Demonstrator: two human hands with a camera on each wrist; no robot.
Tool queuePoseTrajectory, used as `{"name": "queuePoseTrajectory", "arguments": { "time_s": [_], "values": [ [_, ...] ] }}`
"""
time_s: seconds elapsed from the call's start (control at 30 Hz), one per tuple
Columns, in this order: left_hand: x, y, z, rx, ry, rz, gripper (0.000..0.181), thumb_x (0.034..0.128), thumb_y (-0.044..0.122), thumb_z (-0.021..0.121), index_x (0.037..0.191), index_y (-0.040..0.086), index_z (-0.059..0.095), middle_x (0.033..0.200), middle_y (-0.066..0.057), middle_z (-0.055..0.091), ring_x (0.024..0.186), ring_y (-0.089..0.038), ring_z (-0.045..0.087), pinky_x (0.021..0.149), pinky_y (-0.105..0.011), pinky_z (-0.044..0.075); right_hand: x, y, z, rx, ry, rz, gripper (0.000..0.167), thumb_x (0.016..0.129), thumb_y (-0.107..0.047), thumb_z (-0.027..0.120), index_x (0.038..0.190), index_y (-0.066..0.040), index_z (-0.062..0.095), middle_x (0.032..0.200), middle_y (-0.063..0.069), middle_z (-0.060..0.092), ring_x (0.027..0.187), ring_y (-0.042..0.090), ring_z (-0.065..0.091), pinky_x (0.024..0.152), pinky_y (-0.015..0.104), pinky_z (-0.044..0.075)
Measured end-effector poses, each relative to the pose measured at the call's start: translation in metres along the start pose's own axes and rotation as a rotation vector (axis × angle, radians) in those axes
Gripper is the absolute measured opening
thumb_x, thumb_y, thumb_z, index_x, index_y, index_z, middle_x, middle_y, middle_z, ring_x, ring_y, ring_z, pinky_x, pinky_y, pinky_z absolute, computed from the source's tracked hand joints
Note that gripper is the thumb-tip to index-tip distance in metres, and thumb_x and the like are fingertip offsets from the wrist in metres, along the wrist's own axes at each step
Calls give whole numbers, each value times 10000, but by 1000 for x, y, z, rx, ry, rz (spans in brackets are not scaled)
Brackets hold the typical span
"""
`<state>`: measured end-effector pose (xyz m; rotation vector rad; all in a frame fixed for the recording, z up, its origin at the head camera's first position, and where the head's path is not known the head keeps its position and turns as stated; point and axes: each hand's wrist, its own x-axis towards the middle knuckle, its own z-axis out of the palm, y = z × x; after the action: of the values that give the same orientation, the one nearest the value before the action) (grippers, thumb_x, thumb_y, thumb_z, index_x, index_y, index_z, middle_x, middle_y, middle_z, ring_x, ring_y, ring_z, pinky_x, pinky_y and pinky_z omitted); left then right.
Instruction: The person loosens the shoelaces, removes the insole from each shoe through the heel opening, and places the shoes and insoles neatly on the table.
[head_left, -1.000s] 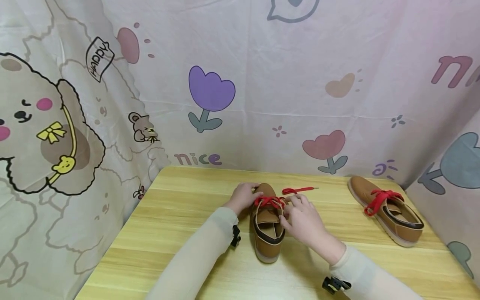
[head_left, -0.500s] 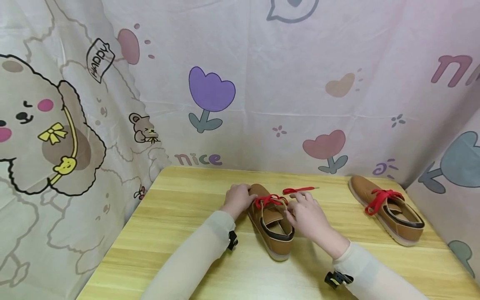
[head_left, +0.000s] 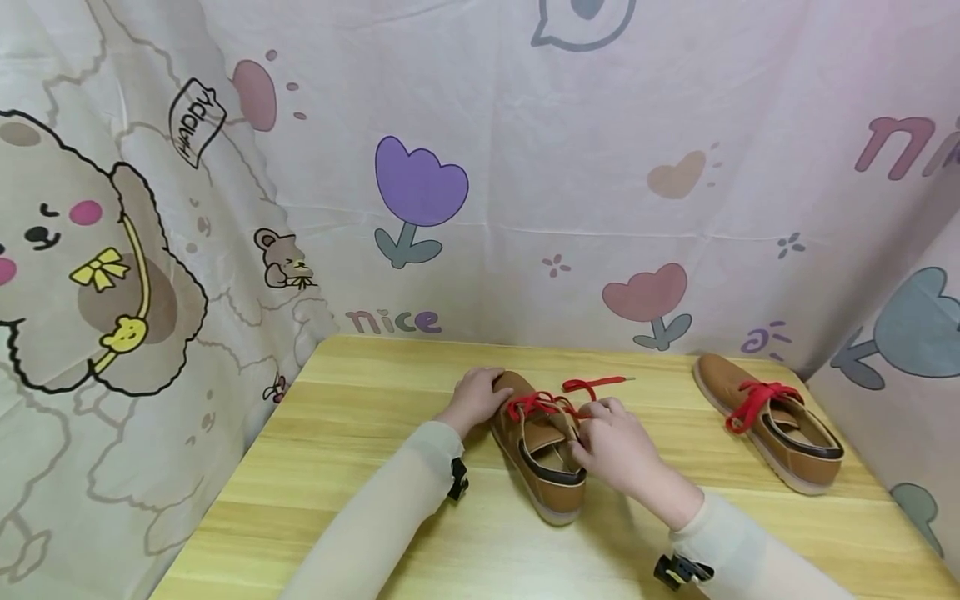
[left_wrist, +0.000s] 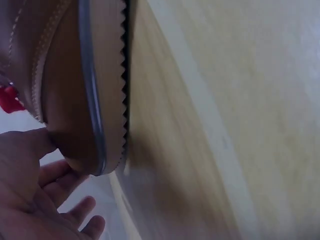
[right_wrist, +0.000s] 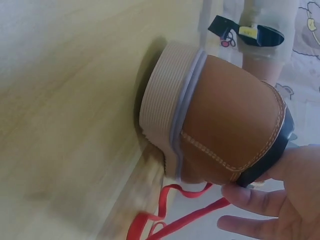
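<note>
A brown leather shoe (head_left: 558, 493) stands on the table, its toe pointing up and left in the head view. My left hand (head_left: 476, 398) grips the toe; in the left wrist view the thumb lies on the upper and fingers (left_wrist: 65, 182) are at the toe's front. My right hand (head_left: 618, 443) is at the shoe's right side, by the eyelets, pinching the red shoelace (head_left: 600, 382); its exact hold is partly hidden. In the right wrist view, fingers (right_wrist: 245, 197) lie by the dark collar, and lace strands (right_wrist: 192, 216) run down to the table.
A second brown shoe (head_left: 806, 454) stands at the right of the table, its red lace tied in a bow. The wooden table (head_left: 360, 400) ends against a printed cloth (head_left: 517, 275) behind, with more cloth on both sides.
The shoe's heel has swung right, and my left hand has shifted slightly left with the toe. My right fingers have curled in, and the loose lace has bent into a wider curve.
</note>
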<state>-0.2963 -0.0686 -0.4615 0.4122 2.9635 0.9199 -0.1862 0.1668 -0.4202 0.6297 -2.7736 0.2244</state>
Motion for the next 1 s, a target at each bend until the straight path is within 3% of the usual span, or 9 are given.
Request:
{"name": "queuePoseTrajectory", "arguments": {
  "time_s": [0.17,0.5,0.6,0.77,1.0],
  "values": [
    [-7,-4,-5,15,2,15,517,995,320,637,1431,58,549,1444,-127,547,1367,-358,440,1112,-549,340,2,6,0,-6,42,-38,313,820,-196,773,578,-185,576,1096,122,686,1040,364,566,835,518,523],
    [-27,-17,-16,88,-12,11,550,986,342,646,1436,48,533,1454,-138,531,1386,-367,411,1113,-566,327,17,19,2,-26,-18,-18,162,860,-237,794,742,-156,719,1102,118,668,1051,350,537,774,506,531],
    [-31,-18,-18,104,-14,24,541,984,326,652,1433,49,536,1453,-136,534,1384,-380,409,1108,-578,325,18,20,1,-10,-11,-5,186,862,-245,792,716,-163,711,1115,123,670,1054,351,536,795,509,522],
    [-32,-20,-22,103,-4,104,476,1018,295,600,1435,73,544,1483,-106,513,1422,-388,355,1141,-583,268,14,19,-7,18,21,29,289,857,-299,779,615,-194,659,1135,137,679,1086,363,546,844,516,507],
    [-30,-25,-22,157,-34,144,452,1029,287,576,1427,73,558,1467,-102,533,1429,-396,348,1133,-600,274,4,18,-17,15,-40,47,394,816,-237,762,511,-226,513,1145,140,687,1082,377,555,812,531,515]
  ]
}}
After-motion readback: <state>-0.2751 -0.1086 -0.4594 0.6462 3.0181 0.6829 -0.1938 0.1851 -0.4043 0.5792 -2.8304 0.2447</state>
